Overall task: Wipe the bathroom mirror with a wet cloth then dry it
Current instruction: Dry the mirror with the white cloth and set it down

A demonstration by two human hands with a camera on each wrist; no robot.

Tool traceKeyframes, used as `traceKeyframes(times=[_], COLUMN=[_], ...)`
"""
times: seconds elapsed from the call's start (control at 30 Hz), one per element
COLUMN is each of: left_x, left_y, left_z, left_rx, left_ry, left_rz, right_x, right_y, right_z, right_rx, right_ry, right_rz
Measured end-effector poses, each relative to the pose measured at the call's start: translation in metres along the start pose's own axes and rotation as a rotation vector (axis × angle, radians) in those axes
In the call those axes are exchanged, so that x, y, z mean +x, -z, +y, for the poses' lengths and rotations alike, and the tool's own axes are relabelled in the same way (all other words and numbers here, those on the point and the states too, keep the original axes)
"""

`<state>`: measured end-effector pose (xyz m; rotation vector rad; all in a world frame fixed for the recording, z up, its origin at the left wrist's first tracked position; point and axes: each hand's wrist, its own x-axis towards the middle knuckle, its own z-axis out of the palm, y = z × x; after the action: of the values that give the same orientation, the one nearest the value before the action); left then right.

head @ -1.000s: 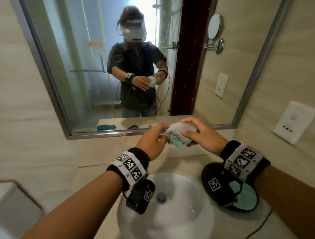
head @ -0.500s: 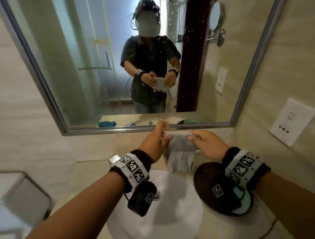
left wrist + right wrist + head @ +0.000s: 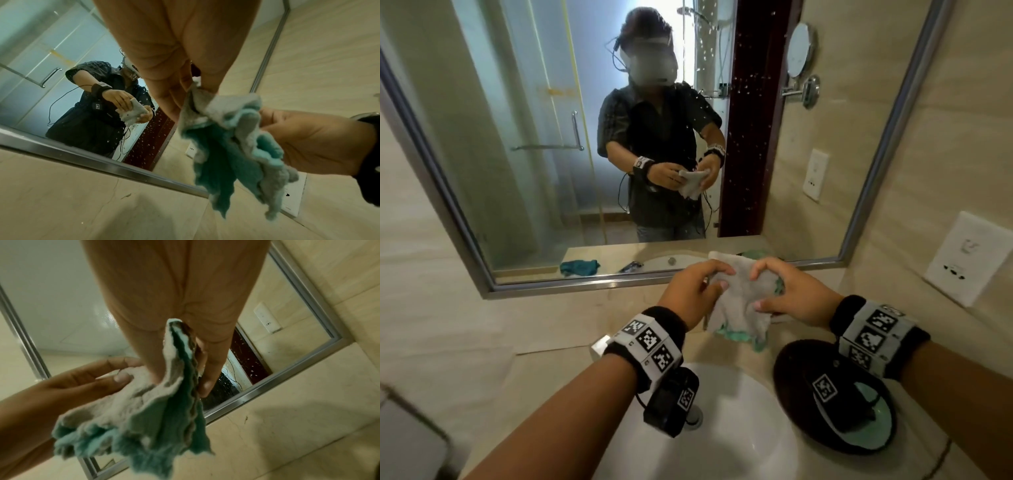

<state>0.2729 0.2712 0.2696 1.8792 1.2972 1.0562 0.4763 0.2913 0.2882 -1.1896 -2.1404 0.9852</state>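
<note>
A grey and teal cloth (image 3: 743, 301) hangs between my two hands above the back rim of the sink, just below the mirror (image 3: 524, 113). My left hand (image 3: 698, 291) pinches its left upper edge; my right hand (image 3: 777, 291) pinches its right side with thumb and fingers. In the left wrist view the cloth (image 3: 232, 146) droops in folds under my left hand (image 3: 185, 91), with the right hand (image 3: 308, 138) beside it. The right wrist view shows the cloth (image 3: 144, 418) under the right hand (image 3: 185, 369) and the left hand (image 3: 92, 381). Water droplets speckle the mirror glass.
A white round basin (image 3: 739, 428) lies below my wrists. A dark round dish (image 3: 791, 363) sits on the counter to its right. Wall sockets (image 3: 965, 257) are on the right wall. The mirror reflects a teal cloth (image 3: 580, 267) on the counter and a glass shower door.
The cloth, balled tight between both hands a second ago, has been opened out and now hangs spread. My hands have risen slightly toward the mirror's lower edge.
</note>
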Motion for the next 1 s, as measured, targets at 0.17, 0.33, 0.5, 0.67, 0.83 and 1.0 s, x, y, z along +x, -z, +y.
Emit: traceKeyframes(times=[0.17,0.33,0.5,0.67,0.83,1.0], left_x=[0.005,0.011,0.019,0.027,0.033,0.038], left_y=[0.008,0.009,0.015,0.019,0.012,0.019], left_z=[0.0,0.001,0.012,0.018,0.036,0.043], left_rx=[0.095,0.175,0.399,0.594,0.526,0.627], left_ry=[0.053,0.087,0.015,-0.052,-0.007,-0.018], left_rz=[-0.057,-0.037,0.063,0.141,0.066,0.105], right_x=[0.014,0.021,0.03,0.04,0.046,0.044], right_y=[0.003,0.007,0.025,0.041,0.051,0.06], right_z=[0.005,-0.002,-0.005,-0.002,-0.005,-0.007], right_rx=[-0.071,-0.264,-0.331,-0.342,-0.194,-0.091], right_ry=[-0.035,-0.099,0.056,0.179,0.222,0.198], right_rz=[0.107,0.066,0.105,0.137,0.201,0.114])
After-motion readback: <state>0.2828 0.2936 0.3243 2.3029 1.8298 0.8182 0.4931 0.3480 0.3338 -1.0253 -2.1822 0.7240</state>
